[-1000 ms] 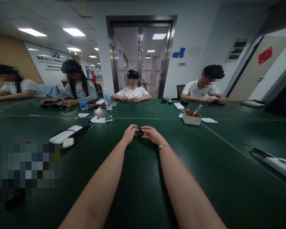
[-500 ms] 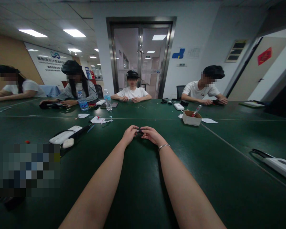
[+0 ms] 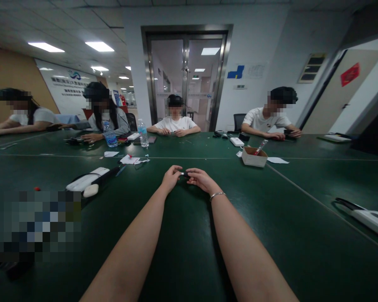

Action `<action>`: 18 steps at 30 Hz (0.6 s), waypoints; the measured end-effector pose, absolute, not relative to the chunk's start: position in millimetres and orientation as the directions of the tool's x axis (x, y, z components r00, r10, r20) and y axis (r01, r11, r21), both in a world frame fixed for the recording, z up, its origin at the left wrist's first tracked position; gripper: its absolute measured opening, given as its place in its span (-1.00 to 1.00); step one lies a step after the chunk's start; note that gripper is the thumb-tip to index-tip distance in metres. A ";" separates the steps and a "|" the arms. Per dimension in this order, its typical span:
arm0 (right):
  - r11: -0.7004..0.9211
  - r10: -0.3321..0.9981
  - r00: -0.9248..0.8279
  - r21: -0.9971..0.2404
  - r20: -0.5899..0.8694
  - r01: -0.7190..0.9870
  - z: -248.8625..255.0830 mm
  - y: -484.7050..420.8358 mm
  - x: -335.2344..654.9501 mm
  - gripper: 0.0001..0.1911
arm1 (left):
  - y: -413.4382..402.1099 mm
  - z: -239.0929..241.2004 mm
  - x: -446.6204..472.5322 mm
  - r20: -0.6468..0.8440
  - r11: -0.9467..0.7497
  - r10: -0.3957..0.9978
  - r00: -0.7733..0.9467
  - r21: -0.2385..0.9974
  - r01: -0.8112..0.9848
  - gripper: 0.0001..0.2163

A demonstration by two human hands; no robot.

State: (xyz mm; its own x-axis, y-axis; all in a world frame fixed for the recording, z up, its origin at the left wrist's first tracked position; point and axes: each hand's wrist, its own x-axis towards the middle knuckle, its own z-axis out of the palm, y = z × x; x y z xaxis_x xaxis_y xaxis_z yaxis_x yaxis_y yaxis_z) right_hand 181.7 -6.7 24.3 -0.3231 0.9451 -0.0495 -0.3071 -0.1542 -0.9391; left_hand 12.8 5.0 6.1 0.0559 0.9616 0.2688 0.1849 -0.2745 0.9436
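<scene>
Both my arms stretch forward over the dark green table point(image 3: 271, 218). My left hand point(image 3: 171, 178) and my right hand point(image 3: 199, 179) meet at the table's middle, fingers pinched together on a small dark object point(image 3: 185, 174) held between them. The object is too small to name. A thin bracelet point(image 3: 217, 194) circles my right wrist.
A white device with a black cable point(image 3: 86, 181) lies at left, another white device point(image 3: 370, 218) at right. A small cardboard box point(image 3: 253, 156) with a tool in it, paper scraps point(image 3: 129, 159) and water bottles point(image 3: 143, 132) stand farther off. Several people sit working along the far edge.
My hands stay pinched on the small object with hardly any movement. The view has tilted slightly; the people at the far left have shifted a little.
</scene>
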 end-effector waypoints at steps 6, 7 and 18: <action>-0.148 0.948 -0.315 -0.939 -0.045 -0.311 23.4 -6.2 181.4 -0.84 | 4.5 5.7 15.3 0.242 -0.252 0.968 0.071 0.950 0.186 -0.74; -0.148 0.948 -0.315 -0.937 -0.044 -0.316 23.3 -6.0 181.4 -0.84 | 4.7 5.6 15.1 0.243 -0.252 0.967 0.070 0.948 0.192 -0.73; -0.128 0.945 -0.325 -0.952 -0.032 -0.278 22.6 -5.6 182.3 -0.78 | 3.3 7.3 11.4 0.296 -0.299 0.954 0.046 0.933 0.202 -0.81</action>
State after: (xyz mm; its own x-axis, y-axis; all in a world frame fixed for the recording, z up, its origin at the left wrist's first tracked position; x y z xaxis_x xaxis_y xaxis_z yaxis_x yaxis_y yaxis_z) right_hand 182.3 -5.6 22.6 -0.3253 0.9451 -0.0318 -0.2779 -0.1276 -0.9521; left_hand 11.4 3.3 7.3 0.0460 0.9542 0.2956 0.2023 -0.2987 0.9327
